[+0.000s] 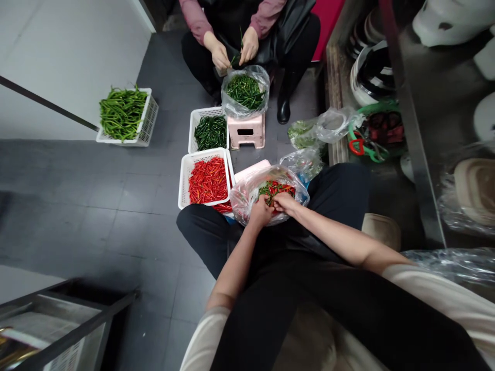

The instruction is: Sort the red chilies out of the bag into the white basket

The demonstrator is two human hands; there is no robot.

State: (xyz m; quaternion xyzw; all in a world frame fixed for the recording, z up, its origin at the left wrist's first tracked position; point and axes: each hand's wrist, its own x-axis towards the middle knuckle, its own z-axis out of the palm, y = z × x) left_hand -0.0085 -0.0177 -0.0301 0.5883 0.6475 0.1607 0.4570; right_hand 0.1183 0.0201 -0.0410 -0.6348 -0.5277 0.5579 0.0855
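My left hand (262, 210) and my right hand (285, 202) meet over an open clear plastic bag (244, 194) between my knees. The fingers of both are closed in a pinch, with a bit of red chili pepper (274, 204) showing between them; the fingertips are partly hidden. Loose red chili peppers with green stems (286, 189) fill the bag around my hands. Left of the bag, a white basket (183, 180) holds stemless-looking red chili peppers (208, 180). More red ones lie partly hidden below it.
Opposite me, a person's hands (220, 55) work over a bag of green chili peppers (245, 91) on a pink stool (246, 131). A basket of dark green peppers (211, 133) stands beside it. Long green peppers (122, 113) fill another basket. A metal shelf (412, 118) stands at right.
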